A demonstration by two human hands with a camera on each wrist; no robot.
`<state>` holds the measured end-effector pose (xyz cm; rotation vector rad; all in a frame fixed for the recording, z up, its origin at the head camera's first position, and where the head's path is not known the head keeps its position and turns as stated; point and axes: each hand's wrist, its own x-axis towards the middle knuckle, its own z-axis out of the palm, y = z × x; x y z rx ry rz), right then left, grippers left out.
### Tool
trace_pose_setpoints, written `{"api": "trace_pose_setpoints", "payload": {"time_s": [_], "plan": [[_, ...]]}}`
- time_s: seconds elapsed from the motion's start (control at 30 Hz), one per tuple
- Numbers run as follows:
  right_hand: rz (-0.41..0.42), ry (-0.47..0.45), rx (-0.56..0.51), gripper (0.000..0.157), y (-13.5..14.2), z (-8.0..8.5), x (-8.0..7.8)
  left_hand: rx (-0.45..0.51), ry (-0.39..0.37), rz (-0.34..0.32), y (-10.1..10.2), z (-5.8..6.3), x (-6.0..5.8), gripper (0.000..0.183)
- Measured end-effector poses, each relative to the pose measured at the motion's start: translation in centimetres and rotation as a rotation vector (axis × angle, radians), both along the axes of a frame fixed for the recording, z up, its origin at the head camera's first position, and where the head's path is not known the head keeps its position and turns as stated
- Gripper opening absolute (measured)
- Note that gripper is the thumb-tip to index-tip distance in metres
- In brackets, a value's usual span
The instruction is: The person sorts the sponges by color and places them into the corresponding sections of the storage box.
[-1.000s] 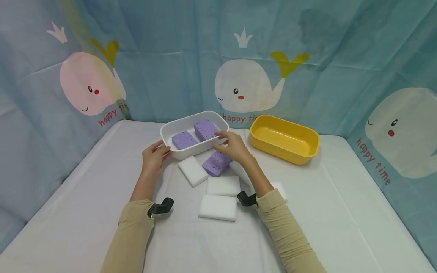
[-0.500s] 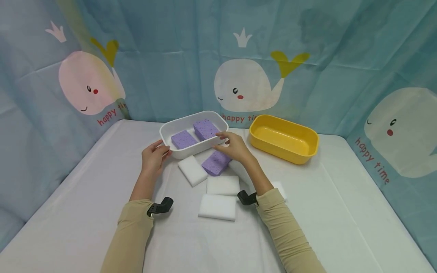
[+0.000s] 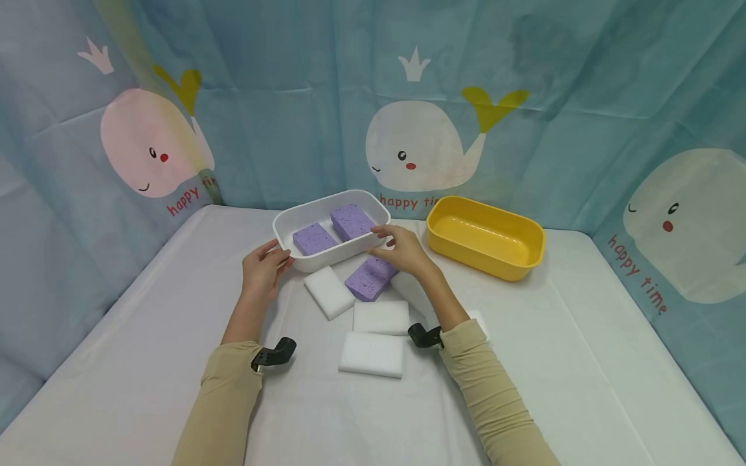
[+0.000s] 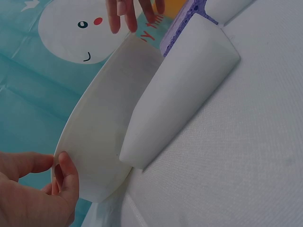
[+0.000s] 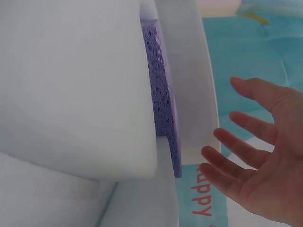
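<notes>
A white oblong tub (image 3: 320, 260) stands at the back of the table with two purple sponges (image 3: 315, 239) inside. My left hand (image 3: 263, 268) pinches its left end, thumb and fingers on the rim, as the left wrist view confirms. At the tub's right end, my right hand (image 3: 405, 249) hovers with fingers spread and parted, nothing between them; in the right wrist view its fingertips (image 5: 218, 133) overlap the rim. Below that hand lies another purple sponge (image 3: 370, 278), partly hidden by it, at the edge of several white sponges (image 3: 329, 292).
A yellow oblong tub (image 3: 486, 236) sits to the right of the white one. White sponge blocks (image 3: 372, 354) lie in front, toward the middle of the table. One more white block (image 3: 476, 322) is partly behind the right forearm. A blue whale-print curtain (image 3: 280, 129) hangs behind.
My right hand has shifted very slightly to the right, away from the white tub's end. My left hand and the sponges have stayed where they were.
</notes>
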<state>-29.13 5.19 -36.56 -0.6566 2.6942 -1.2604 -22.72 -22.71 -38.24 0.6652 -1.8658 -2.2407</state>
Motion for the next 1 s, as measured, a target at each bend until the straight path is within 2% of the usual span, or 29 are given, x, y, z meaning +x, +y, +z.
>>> {"api": "trace_pose_setpoints", "payload": {"time_s": [0.13, 0.4, 0.87, 1.0], "plan": [[0.048, -0.037, 0.039, 0.054, 0.4, -0.1, -0.1, -0.005, 0.0, -0.002, 0.0, 0.0, 0.0, 0.061], [0.195, -0.105, 0.127, 0.066, 0.6, -0.6, -0.3, -0.01, 0.005, -0.004, 0.0, -0.1, 0.0, 0.061], [0.278, -0.12, 0.262, 0.085, 0.8, -1.3, -0.5, 0.002, 0.004, -0.011, -0.1, 0.1, 0.1, 0.061], [0.286, -0.152, 0.287, 0.089, 1.1, -1.2, -0.5, 0.011, 0.011, -0.01, -0.1, 0.0, 0.1, 0.06]]}}
